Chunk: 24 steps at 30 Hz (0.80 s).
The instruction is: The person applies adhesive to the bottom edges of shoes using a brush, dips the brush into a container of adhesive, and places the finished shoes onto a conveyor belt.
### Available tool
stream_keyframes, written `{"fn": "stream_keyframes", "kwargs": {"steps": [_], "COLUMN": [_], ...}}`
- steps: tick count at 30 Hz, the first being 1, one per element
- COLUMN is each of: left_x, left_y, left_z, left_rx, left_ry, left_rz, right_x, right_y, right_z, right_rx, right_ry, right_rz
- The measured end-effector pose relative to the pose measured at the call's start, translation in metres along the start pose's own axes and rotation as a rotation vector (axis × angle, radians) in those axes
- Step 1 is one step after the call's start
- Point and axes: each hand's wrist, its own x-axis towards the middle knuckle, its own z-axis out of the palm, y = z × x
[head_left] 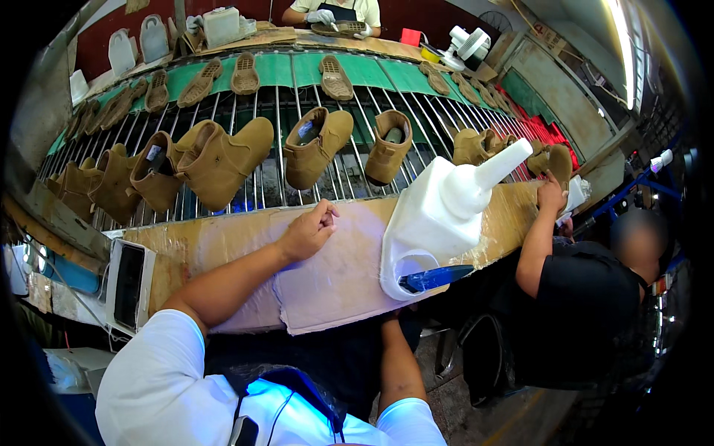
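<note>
My left hand (312, 229) rests on the cardboard-covered bench (253, 238), its fingers curled in and nothing visible in them. Just beyond it, tan ankle boots stand on a rack of metal rods: one boot (318, 149) straight ahead, another boot (389, 149) to its right, and a larger boot (223, 160) to the left. To the right of that hand a white plastic jug (428, 204) lies tilted, with a blue object (439, 278) sticking out of its cut opening. My right forearm (400, 364) reaches under the bench edge, which hides the hand.
Brown shoe soles (336, 78) lie on a green strip beyond the boots. At right, a co-worker (587, 290) handles a tan shoe (554, 163). Another person's gloved hands (321, 18) hold a sole across the rack. A white-framed box (130, 286) stands at the bench's left end.
</note>
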Motion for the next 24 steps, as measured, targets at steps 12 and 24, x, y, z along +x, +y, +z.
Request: {"fn": "stream_keyframes", "kwargs": {"steps": [12, 24], "left_x": [-0.009, -0.008], "left_y": [0.001, 0.006], "left_z": [-0.008, -0.011], "left_rx": [0.191, 0.262], "left_ry": [-0.032, -0.073], "left_rz": [0.019, 0.016], "right_x": [0.004, -0.001], "right_y": [-0.06, -0.064], "right_z": [-0.006, -0.016], "right_rx": [0.138, 0.139], "right_ry": [-0.154, -0.161], "right_rz": [0.051, 0.074]}}
